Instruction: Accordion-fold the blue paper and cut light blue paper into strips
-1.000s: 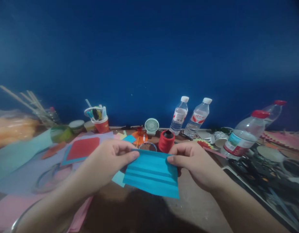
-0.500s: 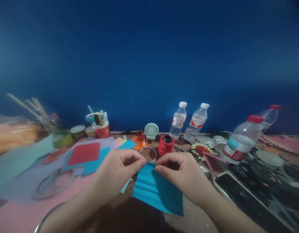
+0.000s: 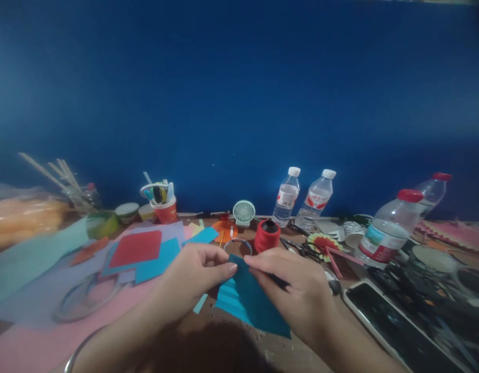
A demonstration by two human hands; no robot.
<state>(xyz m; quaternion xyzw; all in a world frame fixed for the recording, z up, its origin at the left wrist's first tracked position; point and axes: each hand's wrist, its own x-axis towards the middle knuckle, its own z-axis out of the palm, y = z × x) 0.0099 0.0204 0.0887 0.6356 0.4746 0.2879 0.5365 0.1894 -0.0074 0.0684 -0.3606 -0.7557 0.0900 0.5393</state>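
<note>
A sheet of blue paper (image 3: 249,300) with several parallel crease lines is held up over the brown table. My left hand (image 3: 202,274) pinches its top left edge between thumb and fingers. At the top right edge, the thumb and index finger of my right hand (image 3: 290,280) are closed on the same sheet. The right hand covers part of the sheet's right side. Just beyond the paper lies a clear ring-shaped roll (image 3: 238,247), partly hidden, next to a spool of red thread (image 3: 267,236).
Coloured paper (image 3: 136,247) lies in layers at left, near a red cup of tools (image 3: 164,210). A small fan (image 3: 243,212) and two water bottles (image 3: 286,199) stand at the back. Right are a larger bottle (image 3: 387,233), a phone (image 3: 391,321) and black cables.
My right hand has turned and slid its fingertips along the paper's top edge. The sheet has tilted slightly, and the left hand keeps its pinch. The view has shifted a little.
</note>
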